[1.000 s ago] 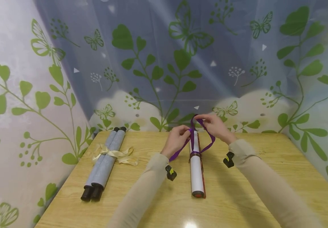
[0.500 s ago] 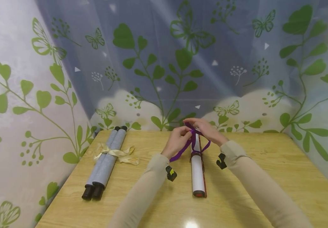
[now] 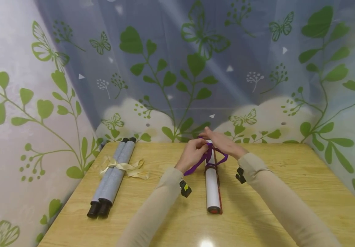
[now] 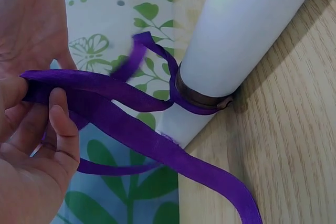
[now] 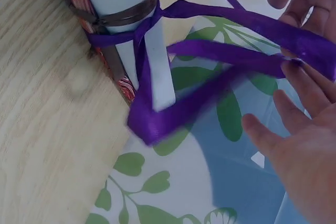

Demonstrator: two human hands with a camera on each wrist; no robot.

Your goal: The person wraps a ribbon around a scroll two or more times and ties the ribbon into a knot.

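A white rolled scroll [image 3: 213, 192] with a dark end cap and a red patterned edge lies lengthwise on the wooden table. Round its middle run a dark band [image 5: 128, 17] and a purple ribbon [image 4: 142, 135]. My left hand [image 3: 192, 153] pinches a folded loop of that ribbon above the scroll's far half, one tail hanging below. Across from it is my right hand [image 3: 225, 142], palm toward the left hand, its fingers fairly straight. In the right wrist view ribbon touches the right fingertips [image 5: 294, 69], and another strand swings as a blurred loop.
To the left lie two grey-blue rolls [image 3: 115, 180] with black end knobs, side by side, tied together by a cream ribbon [image 3: 125, 166]. A leaf-and-butterfly patterned curtain [image 3: 171, 85] stands along the far edge of the table [image 3: 257, 212].
My right hand has moved left and slightly down, carrying the ribbon strand across to the left hand, and its fingers have straightened. The left hand keeps its pinch in place.
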